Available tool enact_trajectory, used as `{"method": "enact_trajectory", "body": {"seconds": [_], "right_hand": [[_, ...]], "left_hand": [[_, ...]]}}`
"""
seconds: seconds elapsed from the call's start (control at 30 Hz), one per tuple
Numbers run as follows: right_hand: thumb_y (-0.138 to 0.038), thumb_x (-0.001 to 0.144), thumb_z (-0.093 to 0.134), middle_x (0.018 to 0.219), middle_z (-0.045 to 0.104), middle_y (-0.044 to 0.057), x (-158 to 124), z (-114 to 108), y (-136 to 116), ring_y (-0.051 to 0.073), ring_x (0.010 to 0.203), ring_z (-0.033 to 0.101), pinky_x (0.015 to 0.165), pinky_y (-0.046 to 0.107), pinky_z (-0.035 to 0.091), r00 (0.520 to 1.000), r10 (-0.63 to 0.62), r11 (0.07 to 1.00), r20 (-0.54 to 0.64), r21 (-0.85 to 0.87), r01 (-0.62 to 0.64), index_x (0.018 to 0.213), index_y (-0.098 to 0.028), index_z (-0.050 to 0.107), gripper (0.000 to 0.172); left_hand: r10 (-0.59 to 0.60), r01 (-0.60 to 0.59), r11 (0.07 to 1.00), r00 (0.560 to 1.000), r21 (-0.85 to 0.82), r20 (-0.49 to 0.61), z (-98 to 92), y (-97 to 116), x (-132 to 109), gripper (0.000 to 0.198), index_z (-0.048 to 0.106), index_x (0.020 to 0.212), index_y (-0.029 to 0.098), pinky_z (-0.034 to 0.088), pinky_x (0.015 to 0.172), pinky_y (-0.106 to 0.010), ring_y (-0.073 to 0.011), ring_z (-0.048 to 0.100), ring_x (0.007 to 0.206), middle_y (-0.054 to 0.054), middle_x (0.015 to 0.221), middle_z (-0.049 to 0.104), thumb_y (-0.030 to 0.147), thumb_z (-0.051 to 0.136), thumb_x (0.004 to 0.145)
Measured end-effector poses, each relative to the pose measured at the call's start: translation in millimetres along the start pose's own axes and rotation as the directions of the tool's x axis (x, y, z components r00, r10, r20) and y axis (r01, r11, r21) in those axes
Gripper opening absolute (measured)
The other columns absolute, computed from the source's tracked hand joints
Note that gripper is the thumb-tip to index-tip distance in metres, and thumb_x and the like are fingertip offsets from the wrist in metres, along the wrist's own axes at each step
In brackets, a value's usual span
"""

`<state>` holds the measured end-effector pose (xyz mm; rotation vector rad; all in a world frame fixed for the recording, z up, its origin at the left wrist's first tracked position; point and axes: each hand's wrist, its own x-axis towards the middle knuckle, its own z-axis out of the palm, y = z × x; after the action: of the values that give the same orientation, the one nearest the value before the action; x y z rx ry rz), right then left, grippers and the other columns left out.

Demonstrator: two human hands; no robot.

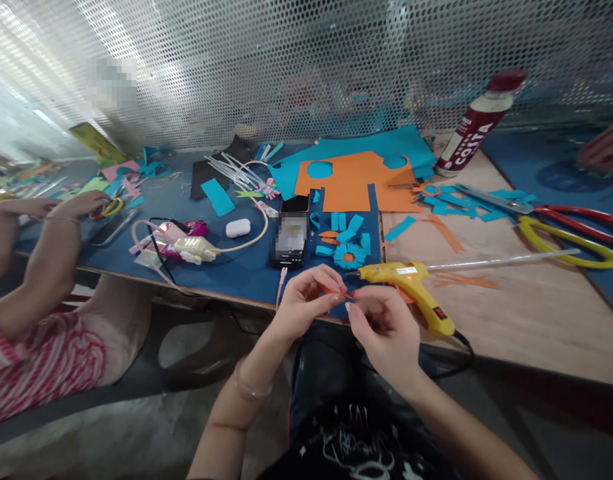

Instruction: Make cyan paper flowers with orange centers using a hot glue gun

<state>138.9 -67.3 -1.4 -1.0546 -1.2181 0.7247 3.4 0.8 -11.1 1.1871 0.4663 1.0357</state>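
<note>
My left hand [309, 299] and my right hand [386, 327] meet fingertip to fingertip over the table's front edge. Between them they pinch a small orange strip [331, 291], thin and mostly covered by the fingers. Just beyond lies a blue foam or paper flower [349, 256] with an orange centre, among curled blue pieces [350, 229] and small orange petal-shaped pieces [329, 237]. Right of the flower, a yellow glue gun [409, 277] rests on its side, its nozzle pointing left and a long clear glue stick [501, 259] in its back.
A phone [288, 240] on a cable and a white earbud case [238, 228] lie left. Orange [346, 190] and blue sheets [401, 143] are behind. Large scissors [526, 217] and a bottle [479, 127] stand or lie right. Another person's arms [41, 247] are at far left.
</note>
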Motion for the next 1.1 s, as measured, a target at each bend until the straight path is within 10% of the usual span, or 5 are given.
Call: {"method": "enact_trajectory", "body": {"seconds": [0.3, 0.87, 1.1], "right_hand": [[-0.010, 0.082, 0.067, 0.079, 0.047, -0.003, 5.5, -8.9, -3.8, 0.008, 0.059, 0.043, 0.051, 0.025, 0.039, 0.959, -0.283, 0.924, 0.003, -0.267, 0.273, 0.100, -0.025, 0.060, 0.024], [-0.020, 0.086, 0.065, 0.083, 0.050, 0.000, 0.8, -27.4, -17.8, 0.008, 0.054, 0.042, 0.046, 0.023, 0.042, 0.955, -0.287, 0.847, 0.071, -0.446, 0.287, 0.116, -0.022, 0.057, 0.031], [-0.041, 0.095, 0.052, 0.100, 0.066, 0.016, 6.1, -91.3, -18.6, 0.033, 0.098, 0.058, 0.086, 0.051, 0.043, 0.957, -0.249, 0.361, 0.151, -0.902, 0.236, 0.106, -0.016, 0.063, 0.029]], "left_hand": [[0.052, -0.055, 0.996, 0.998, 0.065, 0.046, -1.3, 0.2, -1.2, 0.009, 0.070, 0.083, 0.019, 0.047, 0.062, -0.020, -0.0090, 0.058, 0.070, -0.005, 0.089, 0.064, 0.022, 0.078, 0.079], [0.087, -0.097, 0.948, 0.995, 0.304, 0.047, 3.6, 8.3, -8.9, 0.017, 0.063, 0.097, 0.019, 0.052, 0.069, -0.022, -0.0132, 0.065, 0.082, -0.005, 0.095, 0.067, 0.026, 0.073, 0.085], [0.144, -0.101, 0.691, 0.990, 0.715, 0.001, -21.5, 46.2, -7.5, 0.015, 0.066, 0.097, 0.020, 0.048, 0.059, -0.021, -0.0104, 0.061, 0.069, -0.004, 0.093, 0.069, 0.029, 0.070, 0.087]]}}
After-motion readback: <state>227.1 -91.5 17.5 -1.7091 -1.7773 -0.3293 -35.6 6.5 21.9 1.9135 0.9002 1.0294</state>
